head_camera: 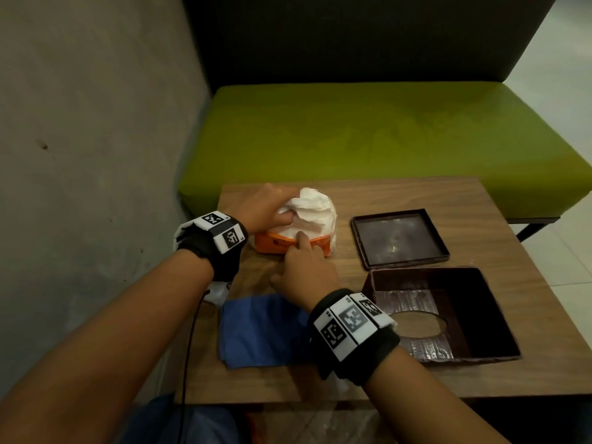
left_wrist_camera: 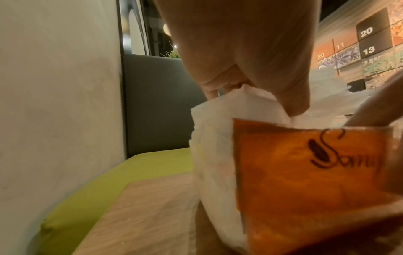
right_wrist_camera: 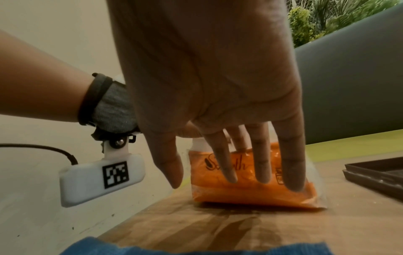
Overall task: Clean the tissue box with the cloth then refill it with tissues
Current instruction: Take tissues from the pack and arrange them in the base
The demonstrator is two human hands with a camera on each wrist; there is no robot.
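Note:
An orange tissue pack (head_camera: pixel 278 246) lies at the far left of the wooden table (head_camera: pixel 320 379). A wad of white tissues (head_camera: pixel 315 208) bulges out of its top. My left hand (head_camera: pixel 266 208) grips those tissues, fingers curled into them (left_wrist_camera: pixel 218 138). My right hand (head_camera: pixel 304 267) presses straight fingers down on the pack's front (right_wrist_camera: pixel 250 195). The dark brown tissue box (head_camera: pixel 480 315) lies open at the right, its oval slot facing the table. Its flat square lid (head_camera: pixel 398 237) rests behind it. The blue cloth (head_camera: pixel 262 331) lies flat near the front edge, under my right wrist.
A grey wall (head_camera: pixel 80 155) runs close along the table's left side. A green bench seat (head_camera: pixel 368 133) with a dark backrest stands behind the table. A black cable (head_camera: pixel 189 347) hangs from my left wrist past the table's left edge.

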